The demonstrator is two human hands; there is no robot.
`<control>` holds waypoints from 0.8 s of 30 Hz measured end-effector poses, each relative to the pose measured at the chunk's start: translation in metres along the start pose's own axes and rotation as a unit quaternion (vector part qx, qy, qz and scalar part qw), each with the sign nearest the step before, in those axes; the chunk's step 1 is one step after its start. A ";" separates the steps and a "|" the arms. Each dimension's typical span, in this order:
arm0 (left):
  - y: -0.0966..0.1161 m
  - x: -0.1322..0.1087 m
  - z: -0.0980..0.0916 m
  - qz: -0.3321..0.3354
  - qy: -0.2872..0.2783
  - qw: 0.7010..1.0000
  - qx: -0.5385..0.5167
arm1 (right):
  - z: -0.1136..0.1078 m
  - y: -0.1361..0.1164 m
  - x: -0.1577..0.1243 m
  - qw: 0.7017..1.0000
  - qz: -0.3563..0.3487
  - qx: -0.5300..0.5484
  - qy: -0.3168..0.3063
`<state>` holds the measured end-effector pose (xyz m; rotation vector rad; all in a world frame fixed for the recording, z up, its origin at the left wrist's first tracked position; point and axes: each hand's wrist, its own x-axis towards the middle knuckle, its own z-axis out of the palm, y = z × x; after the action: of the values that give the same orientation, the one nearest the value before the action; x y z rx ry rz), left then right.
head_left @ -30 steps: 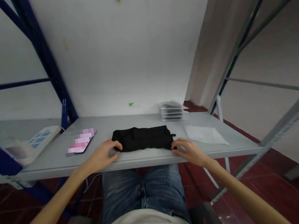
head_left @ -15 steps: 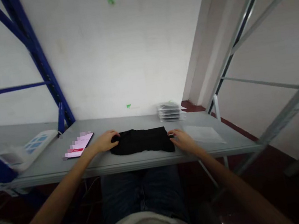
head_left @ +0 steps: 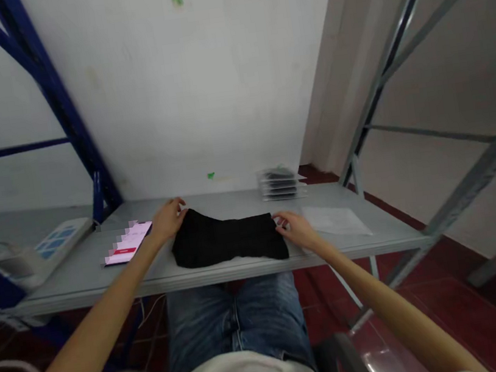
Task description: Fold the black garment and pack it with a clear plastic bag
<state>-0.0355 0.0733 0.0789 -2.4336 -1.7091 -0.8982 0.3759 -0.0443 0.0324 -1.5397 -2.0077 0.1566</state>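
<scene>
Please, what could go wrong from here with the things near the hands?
The black cloth lies near the front edge of the table, so it might slip off if pulled. The left hand is close to the phone and could nudge it. The right hand could brush the pale sheet beside it.

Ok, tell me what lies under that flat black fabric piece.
The black fabric piece rests on the smooth grey tabletop; anything else beneath it is covered from view.

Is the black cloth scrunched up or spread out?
Spread out: the black cloth lies long and mostly smooth between the left hand and right hand.
</scene>
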 end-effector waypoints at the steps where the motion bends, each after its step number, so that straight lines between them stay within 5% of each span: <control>1: 0.007 -0.001 0.006 -0.030 0.048 0.998 0.018 | 0.002 0.001 0.004 1.000 0.001 -0.001 0.003; 4: 0.032 -0.017 0.018 -0.012 0.081 0.996 0.019 | 0.010 0.003 0.010 1.000 -0.003 0.007 0.024; 7: 0.048 -0.044 0.020 0.145 -0.063 0.985 -0.063 | 0.015 0.006 0.008 0.999 -0.015 0.018 0.044; 9: 0.050 -0.061 0.017 0.181 -0.126 0.970 -0.106 | 0.017 0.007 0.004 0.998 -0.022 0.020 0.052; 14: 0.041 -0.076 0.005 0.156 -0.157 0.967 -0.129 | 0.018 0.004 -0.005 0.997 -0.042 0.028 0.054; 24: 0.049 -0.053 -0.007 0.110 -0.234 0.943 -0.209 | 0.012 -0.003 0.002 0.994 -0.045 0.067 0.070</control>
<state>-0.0082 0.0067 0.0736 -3.2625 -1.4115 -0.7601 0.3668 -0.0408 0.0248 -1.3375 -1.9118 0.1407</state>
